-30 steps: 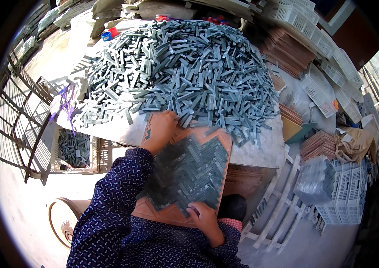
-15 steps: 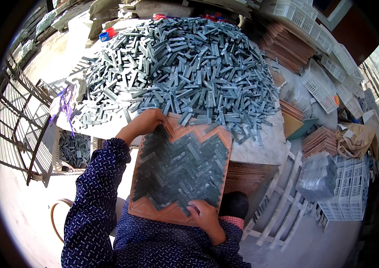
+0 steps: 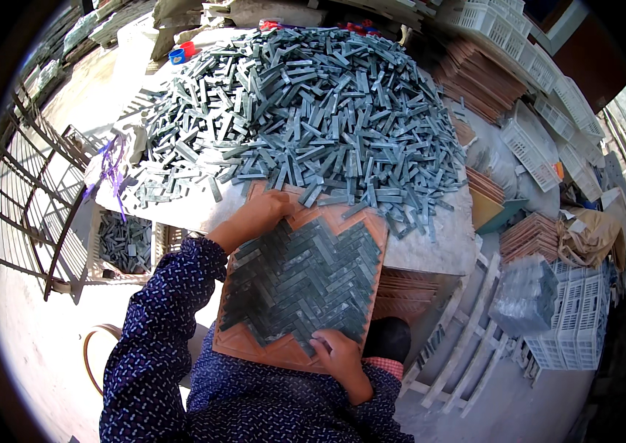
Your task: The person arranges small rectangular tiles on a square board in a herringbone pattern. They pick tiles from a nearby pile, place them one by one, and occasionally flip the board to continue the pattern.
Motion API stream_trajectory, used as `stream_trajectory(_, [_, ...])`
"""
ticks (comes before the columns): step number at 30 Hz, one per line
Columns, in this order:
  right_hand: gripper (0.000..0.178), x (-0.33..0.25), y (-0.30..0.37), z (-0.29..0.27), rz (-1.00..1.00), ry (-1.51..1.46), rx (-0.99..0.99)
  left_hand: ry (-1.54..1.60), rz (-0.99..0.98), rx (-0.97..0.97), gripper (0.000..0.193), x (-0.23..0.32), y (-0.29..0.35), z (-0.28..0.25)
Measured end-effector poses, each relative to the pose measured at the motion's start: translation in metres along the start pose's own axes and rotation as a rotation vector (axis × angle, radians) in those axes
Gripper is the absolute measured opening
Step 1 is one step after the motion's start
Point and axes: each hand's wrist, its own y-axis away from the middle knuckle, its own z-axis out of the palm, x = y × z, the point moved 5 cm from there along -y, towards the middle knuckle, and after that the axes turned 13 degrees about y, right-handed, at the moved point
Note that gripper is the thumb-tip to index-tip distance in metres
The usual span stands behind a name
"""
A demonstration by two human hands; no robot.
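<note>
An orange-brown tray (image 3: 255,353) with a zigzag border slants across my lap. Dark green stone strips (image 3: 305,269) fill most of it in a herringbone pattern. My left hand (image 3: 262,214) is over the tray's upper left, fingers bent down onto the pattern's top edge; what they pinch is hidden. At the lower right edge of the tray my right hand (image 3: 341,358) is closed, its fingertips against the lowest strip; I cannot make out what is in them. Beyond the tray, a large heap of loose stone strips (image 3: 313,118) covers the table (image 3: 435,247).
A crate of strips (image 3: 95,247) stands on the floor at left, beside a curved metal rack (image 3: 39,221). Stacked brown trays (image 3: 479,77), white plastic crates (image 3: 527,151) and a pale slatted pallet (image 3: 460,340) crowd the right side. Blue and red rings (image 3: 178,56) lie at the back left.
My left hand has moved right along the tray's top edge and slightly down, now covering part of the pattern's upper left. My right hand stays in place.
</note>
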Motion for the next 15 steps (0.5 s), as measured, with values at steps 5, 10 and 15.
stream_trajectory(5, [0.017, 0.0, -0.001, -0.002, 0.002, -0.01, -0.006, -0.108, -0.109, 0.073, 0.007, 0.016, -0.007, -0.001])
stream_trajectory(10, [0.017, 0.001, 0.0, -0.003, -0.006, -0.014, 0.011, -0.043, -0.31, 0.301, 0.027, 0.015, -0.025, 0.002])
stream_trajectory(15, [0.017, 0.005, 0.001, -0.002, 0.026, -0.004, 0.013, -0.001, -0.409, 0.295, 0.042, 0.009, -0.044, 0.021])
